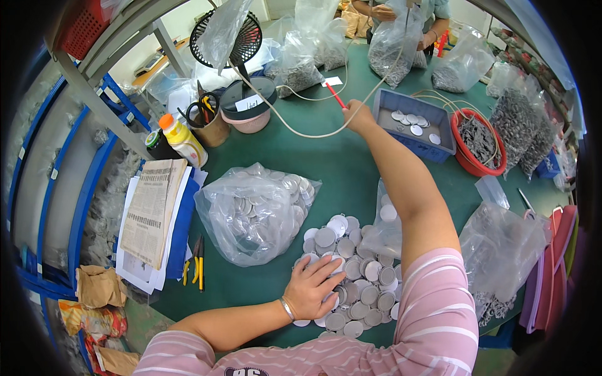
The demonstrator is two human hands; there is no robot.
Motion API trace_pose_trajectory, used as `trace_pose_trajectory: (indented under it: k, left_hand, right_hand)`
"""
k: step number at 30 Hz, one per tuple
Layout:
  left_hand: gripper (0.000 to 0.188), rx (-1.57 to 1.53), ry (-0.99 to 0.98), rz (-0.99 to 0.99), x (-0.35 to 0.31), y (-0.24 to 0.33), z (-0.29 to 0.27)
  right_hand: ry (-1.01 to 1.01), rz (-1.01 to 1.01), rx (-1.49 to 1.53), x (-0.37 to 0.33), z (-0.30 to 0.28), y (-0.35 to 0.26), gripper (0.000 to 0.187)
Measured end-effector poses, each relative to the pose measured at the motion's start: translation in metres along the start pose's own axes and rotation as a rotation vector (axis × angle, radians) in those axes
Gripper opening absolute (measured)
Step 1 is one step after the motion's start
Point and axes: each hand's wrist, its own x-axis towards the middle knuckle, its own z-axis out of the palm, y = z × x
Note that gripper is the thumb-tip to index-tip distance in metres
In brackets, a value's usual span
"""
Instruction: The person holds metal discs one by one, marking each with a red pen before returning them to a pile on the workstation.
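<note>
Head view: lower centre, left hand [306,296] lay spread on grey discs [369,294], probably light, stiff, slippery, best pinched at the rims; upper centre, right hand [359,116] gripped a red rod [335,94].

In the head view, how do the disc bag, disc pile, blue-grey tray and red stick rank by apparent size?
1. Disc bag and disc pile: too alike to rank
2. Blue-grey tray
3. Red stick
</note>
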Motion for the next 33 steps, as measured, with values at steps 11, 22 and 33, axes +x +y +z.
trace_pose_trajectory:
  k: [11, 22, 33]
  left_hand:
    - [0.039, -0.018, 0.004, -0.005, -0.002, 0.0, 0.001]
    - [0.038, -0.025, -0.008, -0.001, 0.0, 0.0, -0.001]
    - [0.038, -0.018, 0.007, -0.008, -0.003, 0.0, 0.0]
  right_hand:
    - [-0.002, 0.006, 0.162, 0.037, 0.028, 0.015, 0.022]
    - [-0.03, -0.123, 0.044, 0.038, 0.029, 0.024, 0.019]
    - [-0.285, -0.044, -0.045, -0.033, -0.051, 0.012, 0.02]
